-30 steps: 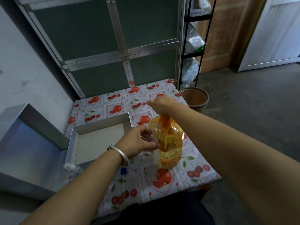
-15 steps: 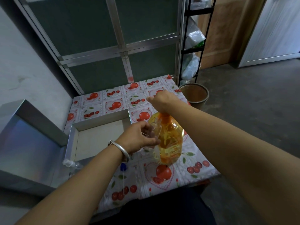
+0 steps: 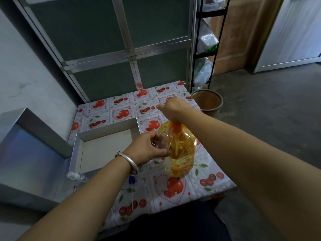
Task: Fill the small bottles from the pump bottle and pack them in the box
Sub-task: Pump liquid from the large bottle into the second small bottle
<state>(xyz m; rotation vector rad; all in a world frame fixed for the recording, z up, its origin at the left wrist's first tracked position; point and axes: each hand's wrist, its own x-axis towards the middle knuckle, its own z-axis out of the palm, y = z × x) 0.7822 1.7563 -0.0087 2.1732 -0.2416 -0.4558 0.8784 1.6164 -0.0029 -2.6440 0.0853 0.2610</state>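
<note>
A big clear pump bottle (image 3: 182,150) of yellow liquid with an orange pump stands on the fruit-patterned table. My right hand (image 3: 173,108) sits on top of the pump head and covers it, fingers curled over it. My left hand (image 3: 147,148) grips a small clear bottle (image 3: 165,141) held tilted against the pump bottle's left side, its mouth up near the orange pump. The open silver box (image 3: 107,129) lies to the left, its pale floor bare in the part I see. Another small clear bottle (image 3: 76,177) lies at the box's near left corner.
The box's shiny lid (image 3: 31,153) lies at the left, off the table's edge. A small blue cap (image 3: 131,180) sits under my left wrist. A brown bucket (image 3: 207,101) stands on the floor past the table's right corner, beside a black shelf rack (image 3: 206,54).
Both hands stay in the same place on the pump and the small bottle. The view has shifted slightly; nothing else has visibly moved.
</note>
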